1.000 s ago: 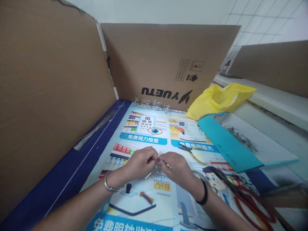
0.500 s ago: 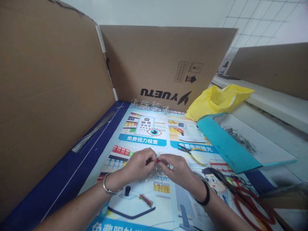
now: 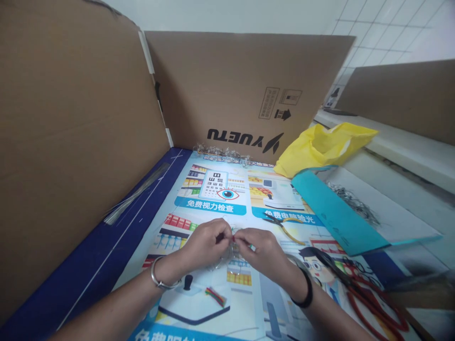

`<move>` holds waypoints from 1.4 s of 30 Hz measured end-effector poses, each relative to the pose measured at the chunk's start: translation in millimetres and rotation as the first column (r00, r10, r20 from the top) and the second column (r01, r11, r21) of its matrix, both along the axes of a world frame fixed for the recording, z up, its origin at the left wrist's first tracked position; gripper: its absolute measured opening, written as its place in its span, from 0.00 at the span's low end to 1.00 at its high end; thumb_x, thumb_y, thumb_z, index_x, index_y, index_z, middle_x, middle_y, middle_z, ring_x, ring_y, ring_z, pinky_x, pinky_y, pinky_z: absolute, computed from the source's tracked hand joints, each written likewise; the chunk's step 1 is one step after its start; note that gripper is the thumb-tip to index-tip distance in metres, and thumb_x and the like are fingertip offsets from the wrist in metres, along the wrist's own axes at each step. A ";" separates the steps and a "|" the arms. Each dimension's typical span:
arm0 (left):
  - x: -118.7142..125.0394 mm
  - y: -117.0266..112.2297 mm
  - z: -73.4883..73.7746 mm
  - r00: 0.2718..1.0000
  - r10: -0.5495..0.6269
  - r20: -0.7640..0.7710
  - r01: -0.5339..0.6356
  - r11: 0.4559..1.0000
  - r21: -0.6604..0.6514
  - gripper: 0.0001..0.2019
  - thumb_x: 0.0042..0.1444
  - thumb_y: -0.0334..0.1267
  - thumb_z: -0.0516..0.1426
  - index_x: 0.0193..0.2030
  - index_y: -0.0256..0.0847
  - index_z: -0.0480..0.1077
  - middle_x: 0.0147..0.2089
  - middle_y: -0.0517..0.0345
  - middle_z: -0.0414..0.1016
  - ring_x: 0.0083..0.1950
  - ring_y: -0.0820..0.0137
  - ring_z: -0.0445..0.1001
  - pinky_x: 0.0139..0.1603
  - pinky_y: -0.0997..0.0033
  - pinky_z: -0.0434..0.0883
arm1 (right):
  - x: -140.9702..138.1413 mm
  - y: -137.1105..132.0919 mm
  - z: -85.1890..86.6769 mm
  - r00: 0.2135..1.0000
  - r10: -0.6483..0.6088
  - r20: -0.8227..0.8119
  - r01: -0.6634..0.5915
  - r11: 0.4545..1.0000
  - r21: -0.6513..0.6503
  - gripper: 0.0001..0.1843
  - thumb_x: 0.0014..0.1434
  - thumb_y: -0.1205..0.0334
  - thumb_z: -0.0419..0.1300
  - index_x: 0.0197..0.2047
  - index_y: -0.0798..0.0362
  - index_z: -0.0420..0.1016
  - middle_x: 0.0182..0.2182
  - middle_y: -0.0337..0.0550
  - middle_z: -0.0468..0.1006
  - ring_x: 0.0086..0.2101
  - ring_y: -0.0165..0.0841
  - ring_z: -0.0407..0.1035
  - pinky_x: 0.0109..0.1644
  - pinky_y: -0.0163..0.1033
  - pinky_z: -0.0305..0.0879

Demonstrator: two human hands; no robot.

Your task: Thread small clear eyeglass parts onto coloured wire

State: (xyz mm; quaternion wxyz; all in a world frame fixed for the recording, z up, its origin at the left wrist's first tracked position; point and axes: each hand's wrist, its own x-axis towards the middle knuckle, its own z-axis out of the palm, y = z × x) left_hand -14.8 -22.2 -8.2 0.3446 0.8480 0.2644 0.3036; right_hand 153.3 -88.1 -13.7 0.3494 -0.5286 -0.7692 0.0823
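Note:
My left hand and my right hand meet over the printed poster, fingertips pinched together on a small clear wire piece with a red bead. A silver bangle sits on my left wrist and a black band on my right. A short bundle of coloured wires lies on the poster just below my hands. Yellow-handled pliers rest to the right of my right hand.
Cardboard walls close off the left and back. A row of clear finished pieces lines the back wall. A yellow bag, a teal folder with metal bits, red scissors and thin wires lie around.
Both hands stay pinched on the small piece with only slight finger shifts. The view has moved a little.

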 end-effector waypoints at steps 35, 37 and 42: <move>3.2 1.0 11.8 0.984 0.017 0.175 0.128 0.614 -0.778 0.07 0.40 0.29 0.59 0.22 0.36 0.63 0.23 0.62 0.69 0.22 0.79 0.63 0.23 0.78 0.57 | 7.7 -0.7 17.4 0.888 -0.052 0.456 -0.071 0.966 0.249 0.13 0.62 0.69 0.51 0.28 0.53 0.71 0.23 0.41 0.70 0.27 0.30 0.63 0.33 0.38 0.56; 2.2 1.3 10.0 0.986 0.007 0.164 0.129 0.585 -0.801 0.06 0.41 0.29 0.59 0.23 0.36 0.63 0.21 0.64 0.67 0.20 0.80 0.60 0.20 0.79 0.54 | 7.9 -0.3 17.7 0.884 -0.054 0.464 -0.070 0.967 0.245 0.12 0.61 0.70 0.51 0.29 0.53 0.71 0.24 0.41 0.71 0.27 0.31 0.63 0.33 0.38 0.56; 0.0 4.1 1.8 0.982 -0.019 0.188 0.166 0.565 -0.809 0.07 0.43 0.32 0.60 0.24 0.36 0.64 0.22 0.63 0.68 0.19 0.81 0.59 0.20 0.78 0.53 | 10.2 1.9 16.6 0.931 -0.021 0.363 -0.069 0.970 0.233 0.12 0.61 0.70 0.50 0.31 0.53 0.73 0.29 0.45 0.75 0.32 0.32 0.67 0.37 0.38 0.62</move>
